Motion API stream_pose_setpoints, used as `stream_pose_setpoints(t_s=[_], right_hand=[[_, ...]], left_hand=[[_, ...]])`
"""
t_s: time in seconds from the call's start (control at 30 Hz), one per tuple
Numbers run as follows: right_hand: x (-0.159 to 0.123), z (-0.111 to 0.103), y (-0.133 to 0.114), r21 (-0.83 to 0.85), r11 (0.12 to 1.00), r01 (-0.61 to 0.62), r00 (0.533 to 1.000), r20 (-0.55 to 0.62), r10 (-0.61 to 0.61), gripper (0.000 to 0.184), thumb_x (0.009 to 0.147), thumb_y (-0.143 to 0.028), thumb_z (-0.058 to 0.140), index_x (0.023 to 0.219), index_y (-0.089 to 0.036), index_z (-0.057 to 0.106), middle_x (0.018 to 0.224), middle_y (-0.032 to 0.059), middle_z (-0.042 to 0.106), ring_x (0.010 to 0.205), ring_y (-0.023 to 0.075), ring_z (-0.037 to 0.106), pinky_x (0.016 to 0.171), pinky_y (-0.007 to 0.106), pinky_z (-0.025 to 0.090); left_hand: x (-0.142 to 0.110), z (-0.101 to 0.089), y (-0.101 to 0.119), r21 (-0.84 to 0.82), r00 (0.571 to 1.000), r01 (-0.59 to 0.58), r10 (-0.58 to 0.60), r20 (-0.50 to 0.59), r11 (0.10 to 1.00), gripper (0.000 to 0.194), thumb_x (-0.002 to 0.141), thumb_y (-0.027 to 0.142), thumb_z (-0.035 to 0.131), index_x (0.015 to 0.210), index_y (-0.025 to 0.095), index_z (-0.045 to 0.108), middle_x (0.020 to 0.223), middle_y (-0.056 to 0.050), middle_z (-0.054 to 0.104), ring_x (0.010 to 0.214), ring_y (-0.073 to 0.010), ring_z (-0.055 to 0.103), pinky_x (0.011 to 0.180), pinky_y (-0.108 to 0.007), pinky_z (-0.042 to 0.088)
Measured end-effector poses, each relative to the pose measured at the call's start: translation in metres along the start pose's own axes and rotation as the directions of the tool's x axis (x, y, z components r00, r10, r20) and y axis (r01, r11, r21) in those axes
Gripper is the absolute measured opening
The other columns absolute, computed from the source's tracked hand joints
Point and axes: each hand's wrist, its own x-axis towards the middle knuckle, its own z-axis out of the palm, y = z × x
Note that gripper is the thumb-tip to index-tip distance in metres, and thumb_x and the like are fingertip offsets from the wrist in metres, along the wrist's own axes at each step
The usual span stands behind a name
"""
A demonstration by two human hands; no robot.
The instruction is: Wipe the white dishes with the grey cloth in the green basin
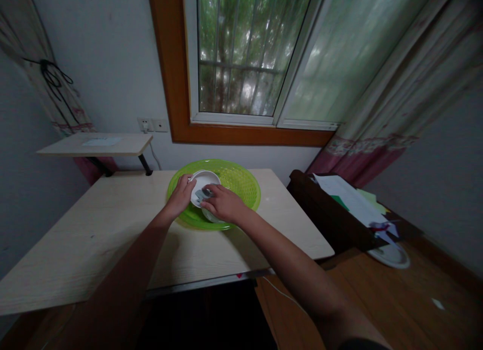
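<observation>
A white bowl (207,176) is tilted over the green plastic basket (249,193), with its open side facing me. My left hand (181,195) grips the bowl's left rim. My right hand (225,204) reaches over the bowl's right side, its fingers bent toward the inside. A small greyish patch (199,195) shows in the bowl by those fingertips; whether it is a cloth or a pattern, I cannot tell. Part of another pale, round dish (211,217) shows below the bowl, mostly covered by my right hand.
The basket stands on a light wooden table (124,214) against the wall. A small raised shelf (94,145) is at the back left. Right of the table is a dark brown piece of furniture (320,206) with papers (349,199) on it. A window (249,53) is behind.
</observation>
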Motion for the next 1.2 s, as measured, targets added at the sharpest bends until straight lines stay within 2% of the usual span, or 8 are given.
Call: stream_pose_setpoints(t_s=[0.13, 0.27, 0.47, 0.53, 0.67, 0.9, 1.03, 1.2], right_hand=[[-0.003, -0.004, -0.001, -0.204, 0.978, -0.035, 0.998, -0.059, 0.023, 0.044, 0.102, -0.048, 0.05, 0.101, -0.016, 0.079, 0.125, 0.0158, 0.063, 0.123, 0.0319, 0.049, 0.106, 0.049, 0.044], [-0.002, 0.001, -0.009, -0.213, 0.975, -0.063, 0.998, -0.039, 0.056, 0.048, 0.103, -0.048, 0.046, 0.103, -0.013, 0.078, 0.113, 0.0175, 0.067, 0.116, 0.0316, 0.052, 0.099, 0.047, 0.048], [0.011, 0.01, -0.014, 0.186, 0.981, -0.051, 0.998, 0.041, 0.044, 0.042, 0.107, -0.034, 0.04, 0.11, -0.012, 0.076, 0.106, 0.0139, 0.074, 0.102, 0.0221, 0.065, 0.102, 0.041, 0.047], [0.016, 0.014, -0.009, 0.358, 0.931, -0.073, 0.997, 0.035, 0.065, 0.031, 0.102, -0.024, 0.048, 0.119, -0.017, 0.073, 0.118, 0.0108, 0.073, 0.111, 0.0216, 0.066, 0.105, 0.041, 0.047], [0.022, 0.026, 0.001, 0.448, 0.893, -0.037, 0.999, -0.017, 0.05, 0.052, 0.086, -0.002, 0.049, 0.133, -0.018, 0.065, 0.14, 0.0106, 0.063, 0.133, 0.0212, 0.055, 0.117, 0.044, 0.04], [0.021, 0.025, -0.006, 0.051, 0.996, 0.071, 0.996, -0.061, -0.068, 0.057, 0.089, -0.005, 0.049, 0.146, -0.011, 0.053, 0.161, 0.0174, 0.036, 0.148, 0.0286, 0.033, 0.121, 0.047, 0.033], [0.02, 0.015, -0.015, -0.178, 0.984, 0.007, 0.995, -0.094, -0.024, 0.049, 0.097, -0.015, 0.048, 0.146, -0.01, 0.051, 0.153, 0.02, 0.043, 0.14, 0.0322, 0.038, 0.118, 0.05, 0.037], [0.019, 0.006, -0.025, -0.279, 0.947, -0.159, 0.986, -0.088, 0.14, 0.038, 0.101, -0.016, 0.04, 0.128, -0.006, 0.064, 0.133, 0.0246, 0.056, 0.124, 0.0349, 0.047, 0.1, 0.052, 0.05]], left_hand=[[0.002, 0.0, 0.0, -0.006, 1.0, 0.007, -0.006, 0.003, 1.0, 0.031, 0.096, 0.045, 0.038, 0.106, 0.021, 0.055, 0.114, -0.011, 0.061, 0.118, -0.0285, 0.056, 0.109, -0.048, 0.042], [0.003, 0.001, -0.004, -0.009, 1.0, 0.003, -0.003, -0.002, 1.0, 0.032, 0.095, 0.046, 0.039, 0.106, 0.021, 0.055, 0.114, -0.011, 0.06, 0.118, -0.0285, 0.056, 0.108, -0.048, 0.043], [0.003, 0.002, -0.003, 0.0, 1.0, 0.013, -0.013, -0.007, 1.0, 0.033, 0.094, 0.046, 0.04, 0.108, 0.021, 0.055, 0.119, -0.012, 0.059, 0.121, -0.0285, 0.054, 0.112, -0.048, 0.039], [0.003, 0.002, -0.003, -0.007, 1.0, 0.011, -0.011, -0.009, 1.0, 0.032, 0.093, 0.046, 0.04, 0.105, 0.021, 0.056, 0.116, -0.011, 0.06, 0.12, -0.0279, 0.055, 0.111, -0.046, 0.041], [0.005, 0.002, -0.004, -0.033, 1.0, 0.004, -0.004, -0.014, 0.999, 0.032, 0.094, 0.046, 0.039, 0.101, 0.021, 0.057, 0.11, -0.009, 0.062, 0.114, -0.0268, 0.057, 0.107, -0.045, 0.044], [0.006, 0.002, -0.005, -0.049, 0.999, -0.01, 0.012, 0.038, 0.999, 0.028, 0.094, 0.046, 0.038, 0.096, 0.023, 0.053, 0.104, -0.006, 0.062, 0.108, -0.0249, 0.058, 0.104, -0.042, 0.045], [0.006, 0.003, -0.003, -0.05, 0.998, -0.016, 0.019, 0.06, 0.999, 0.028, 0.094, 0.046, 0.038, 0.097, 0.022, 0.053, 0.105, -0.007, 0.061, 0.108, -0.0249, 0.058, 0.105, -0.043, 0.043], [0.005, 0.002, -0.002, -0.05, 0.998, 0.019, -0.017, 0.055, 0.999, 0.031, 0.094, 0.047, 0.039, 0.101, 0.021, 0.056, 0.104, -0.008, 0.063, 0.107, -0.0266, 0.059, 0.102, -0.045, 0.046]])
